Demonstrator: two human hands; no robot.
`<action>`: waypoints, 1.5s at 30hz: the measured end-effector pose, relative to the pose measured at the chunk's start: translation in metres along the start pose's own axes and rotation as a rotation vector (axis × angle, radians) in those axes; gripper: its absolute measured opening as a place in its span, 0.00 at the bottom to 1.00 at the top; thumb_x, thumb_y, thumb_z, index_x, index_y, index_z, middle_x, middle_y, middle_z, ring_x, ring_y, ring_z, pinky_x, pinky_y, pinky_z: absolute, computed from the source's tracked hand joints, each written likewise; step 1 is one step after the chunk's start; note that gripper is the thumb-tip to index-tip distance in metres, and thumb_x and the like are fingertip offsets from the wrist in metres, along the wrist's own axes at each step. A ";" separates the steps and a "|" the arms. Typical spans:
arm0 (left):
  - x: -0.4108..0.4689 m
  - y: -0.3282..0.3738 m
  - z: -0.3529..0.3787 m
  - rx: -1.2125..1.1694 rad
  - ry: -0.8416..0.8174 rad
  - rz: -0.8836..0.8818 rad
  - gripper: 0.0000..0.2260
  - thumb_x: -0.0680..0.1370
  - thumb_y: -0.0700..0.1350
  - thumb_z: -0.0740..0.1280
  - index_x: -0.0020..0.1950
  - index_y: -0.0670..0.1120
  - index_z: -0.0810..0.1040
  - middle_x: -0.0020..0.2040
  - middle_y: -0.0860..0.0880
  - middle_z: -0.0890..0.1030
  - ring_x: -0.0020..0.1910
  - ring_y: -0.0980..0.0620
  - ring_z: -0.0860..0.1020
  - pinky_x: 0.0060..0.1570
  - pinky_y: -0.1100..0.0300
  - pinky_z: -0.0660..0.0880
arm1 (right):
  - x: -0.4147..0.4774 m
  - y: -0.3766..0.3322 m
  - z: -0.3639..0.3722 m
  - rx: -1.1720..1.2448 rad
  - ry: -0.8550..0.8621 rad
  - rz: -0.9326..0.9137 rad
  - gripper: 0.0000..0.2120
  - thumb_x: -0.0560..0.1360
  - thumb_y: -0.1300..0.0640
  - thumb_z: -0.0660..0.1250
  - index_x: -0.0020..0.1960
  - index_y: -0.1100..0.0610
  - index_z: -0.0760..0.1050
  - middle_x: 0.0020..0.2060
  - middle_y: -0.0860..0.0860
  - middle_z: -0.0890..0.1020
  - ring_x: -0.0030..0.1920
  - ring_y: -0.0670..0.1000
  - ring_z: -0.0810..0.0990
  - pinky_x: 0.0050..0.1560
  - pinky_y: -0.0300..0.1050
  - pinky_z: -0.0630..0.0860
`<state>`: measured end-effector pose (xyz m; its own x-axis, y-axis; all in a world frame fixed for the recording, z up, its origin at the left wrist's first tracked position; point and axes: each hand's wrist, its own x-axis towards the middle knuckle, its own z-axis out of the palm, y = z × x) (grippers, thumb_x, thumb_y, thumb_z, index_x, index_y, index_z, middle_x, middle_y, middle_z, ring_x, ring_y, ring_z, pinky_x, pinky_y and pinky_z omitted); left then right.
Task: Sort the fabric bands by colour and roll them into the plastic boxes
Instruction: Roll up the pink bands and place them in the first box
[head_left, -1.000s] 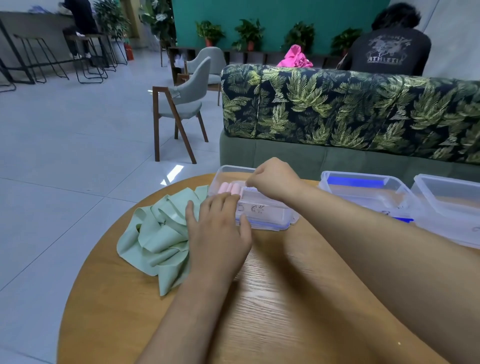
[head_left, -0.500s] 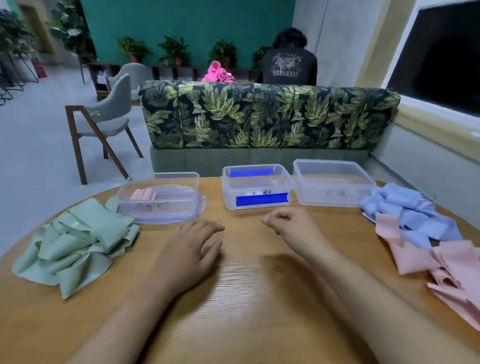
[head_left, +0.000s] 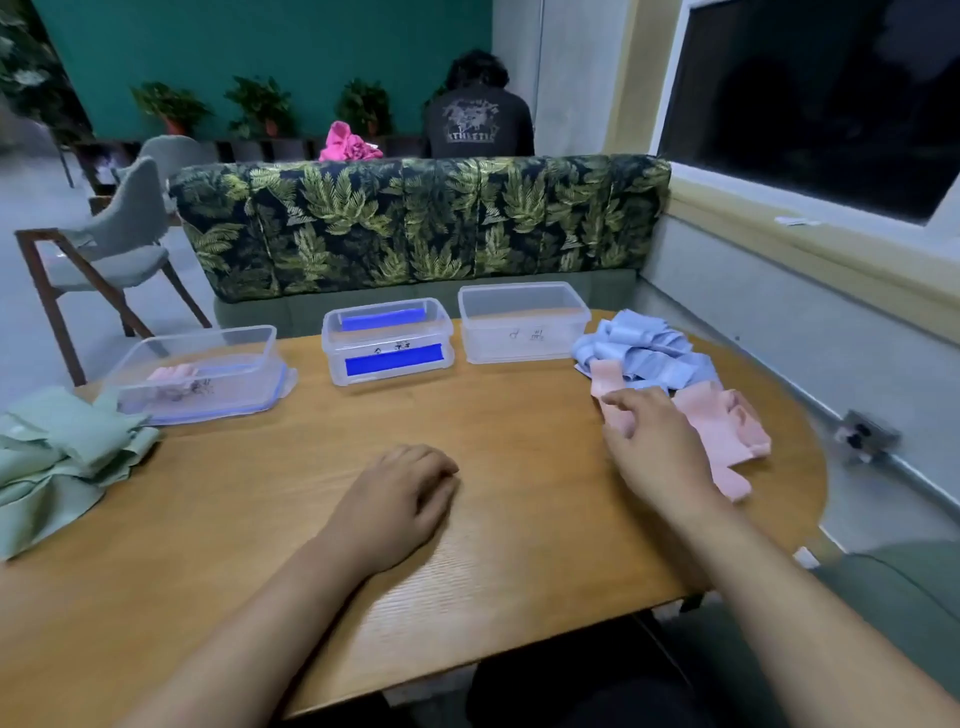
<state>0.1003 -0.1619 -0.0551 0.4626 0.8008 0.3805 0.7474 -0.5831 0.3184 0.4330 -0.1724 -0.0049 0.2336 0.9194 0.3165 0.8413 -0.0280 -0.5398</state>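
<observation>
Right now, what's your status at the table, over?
Left hand idle on table. Right hand touching pink bands. Pink rolls in leftmost box. Nothing blocking.

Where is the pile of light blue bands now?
In the head view, the light blue bands lie at the far right of the table, beside the rightmost box, just behind the pink bands.
</observation>
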 end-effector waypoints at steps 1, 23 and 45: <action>0.001 0.003 0.001 0.022 0.005 0.001 0.09 0.84 0.56 0.63 0.59 0.56 0.79 0.55 0.61 0.80 0.58 0.56 0.77 0.61 0.52 0.75 | 0.003 0.007 -0.007 -0.036 0.017 0.019 0.19 0.80 0.55 0.66 0.70 0.47 0.78 0.67 0.50 0.76 0.60 0.57 0.80 0.50 0.50 0.75; 0.001 -0.011 0.001 -0.131 0.172 -0.351 0.08 0.84 0.54 0.63 0.57 0.56 0.79 0.52 0.60 0.82 0.55 0.56 0.77 0.59 0.50 0.74 | -0.023 -0.095 0.085 -0.294 -0.144 -0.646 0.14 0.82 0.40 0.62 0.59 0.45 0.81 0.50 0.46 0.83 0.49 0.54 0.84 0.42 0.47 0.72; 0.001 -0.001 -0.003 -0.049 -0.014 -0.256 0.14 0.80 0.56 0.66 0.65 0.60 0.78 0.61 0.63 0.80 0.64 0.57 0.75 0.69 0.48 0.72 | -0.080 -0.032 0.041 0.346 -0.382 -0.435 0.11 0.78 0.56 0.71 0.57 0.44 0.84 0.42 0.40 0.82 0.45 0.47 0.81 0.47 0.39 0.74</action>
<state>0.0985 -0.1605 -0.0520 0.2687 0.9246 0.2699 0.8170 -0.3672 0.4446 0.3676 -0.2290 -0.0449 -0.3337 0.8943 0.2980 0.6005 0.4453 -0.6641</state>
